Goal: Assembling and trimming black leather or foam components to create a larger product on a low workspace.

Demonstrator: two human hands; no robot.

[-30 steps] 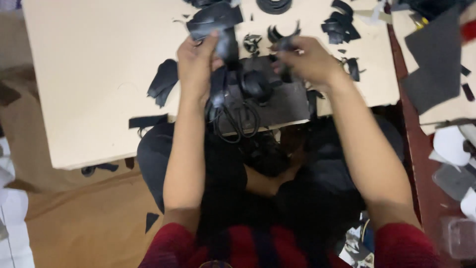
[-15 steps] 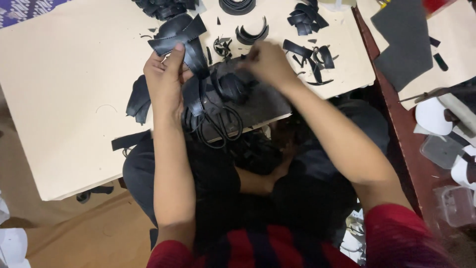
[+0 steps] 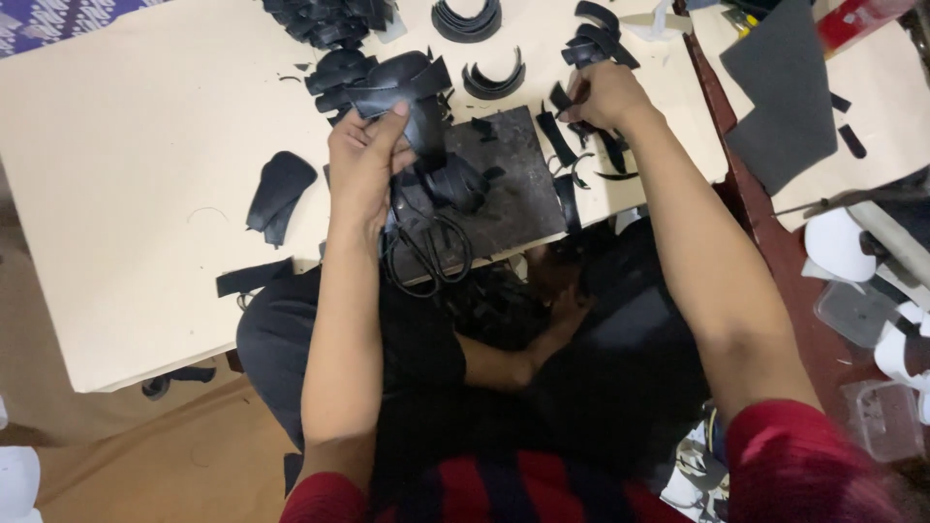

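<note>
My left hand (image 3: 363, 165) grips a bundle of black cut leather pieces (image 3: 412, 92) above the near edge of the cream table (image 3: 126, 194). Black-handled scissors (image 3: 426, 247) lie just below that hand, on a dark cutting slab (image 3: 509, 184). My right hand (image 3: 601, 97) reaches to the right of the slab and closes on black leather strips (image 3: 581, 48) lying on the table. More black curved pieces (image 3: 494, 82) sit between the two hands.
Stacks of black cut parts (image 3: 334, 19) and curved bands (image 3: 467, 17) line the far edge. A single black piece (image 3: 276, 189) lies left of the slab. A dark grey sheet (image 3: 780, 92) covers the side table at right, with clear plastic tubs (image 3: 857, 310) below.
My right hand has left the bundle and moved right to the strips beside the slab. The left hand keeps the bundle. The view has shifted, so the table sits lower.
</note>
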